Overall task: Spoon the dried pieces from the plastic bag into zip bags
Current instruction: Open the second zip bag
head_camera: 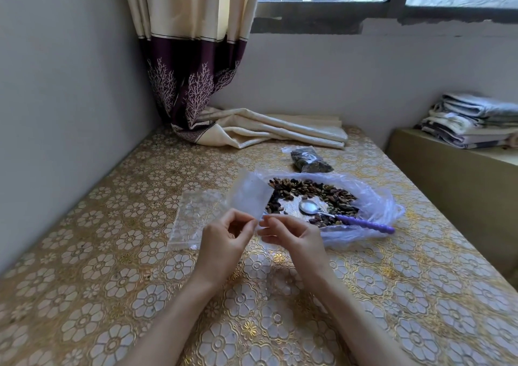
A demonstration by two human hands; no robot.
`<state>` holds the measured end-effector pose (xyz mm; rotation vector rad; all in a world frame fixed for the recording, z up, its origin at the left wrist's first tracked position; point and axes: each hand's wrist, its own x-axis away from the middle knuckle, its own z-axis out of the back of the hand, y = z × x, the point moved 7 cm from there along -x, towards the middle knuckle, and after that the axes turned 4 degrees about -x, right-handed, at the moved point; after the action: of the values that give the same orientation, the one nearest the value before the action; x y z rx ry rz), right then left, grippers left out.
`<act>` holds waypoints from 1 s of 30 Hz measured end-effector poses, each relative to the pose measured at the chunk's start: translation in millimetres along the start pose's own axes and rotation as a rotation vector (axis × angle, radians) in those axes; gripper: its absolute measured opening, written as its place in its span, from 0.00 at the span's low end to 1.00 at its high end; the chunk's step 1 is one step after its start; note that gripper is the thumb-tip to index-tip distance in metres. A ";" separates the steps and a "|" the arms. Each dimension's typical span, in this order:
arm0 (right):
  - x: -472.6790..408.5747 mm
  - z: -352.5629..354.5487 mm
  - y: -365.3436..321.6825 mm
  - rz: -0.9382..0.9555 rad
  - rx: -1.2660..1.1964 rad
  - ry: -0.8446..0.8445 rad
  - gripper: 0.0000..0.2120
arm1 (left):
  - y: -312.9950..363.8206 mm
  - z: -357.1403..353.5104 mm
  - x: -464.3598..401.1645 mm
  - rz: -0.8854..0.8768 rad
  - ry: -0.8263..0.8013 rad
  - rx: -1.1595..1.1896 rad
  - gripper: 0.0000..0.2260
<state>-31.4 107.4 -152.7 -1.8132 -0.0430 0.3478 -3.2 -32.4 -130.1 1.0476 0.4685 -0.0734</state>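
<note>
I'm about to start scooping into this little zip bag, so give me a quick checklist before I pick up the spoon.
1. Empty zip bag held: ok, left hand and right hand pinch its near edge.
2. Bag mouth open: cannot tell.
3. Spoon free: ok, lying in the plastic bag, bowl empty.
4. Dried pieces exposed: ok.
5. Spare zip bags nearby: ok, left of hands.
6. Filled zip bag out of the way: ok.

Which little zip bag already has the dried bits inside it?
The filled zip bag lying far back near the curtain. The zip bag in both hands and the bags flat beside them are empty.
</note>
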 end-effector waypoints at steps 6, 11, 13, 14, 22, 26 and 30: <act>1.0 -1.3 -0.3 -0.007 0.065 -0.022 0.05 | -0.6 -8.2 0.3 0.003 -0.065 -0.022 0.04; -0.4 -0.6 1.9 -0.013 0.083 -0.018 0.05 | -2.4 -9.9 -0.2 0.024 -0.093 0.012 0.05; -1.4 1.6 1.9 -0.003 0.100 0.003 0.05 | -1.1 -11.6 0.1 0.019 -0.114 0.021 0.06; -1.9 2.7 2.0 0.001 0.110 0.013 0.05 | 0.0 -12.1 0.5 0.011 -0.114 0.017 0.06; -1.4 0.6 -1.5 0.048 0.250 -0.002 0.04 | 22.2 -8.6 6.9 -0.227 0.004 -0.268 0.03; 0.2 -4.0 -7.0 0.087 0.364 -0.046 0.04 | 20.2 -7.0 4.1 -0.183 -0.008 -0.235 0.03; 2.5 -7.4 -8.7 0.083 0.412 -0.079 0.04 | 9.8 -6.8 0.2 -0.062 -0.063 -0.134 0.05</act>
<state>-25.8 103.4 -143.3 -1.3954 0.0460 0.4515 -2.5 -21.6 -125.0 0.8970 0.4428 -0.1286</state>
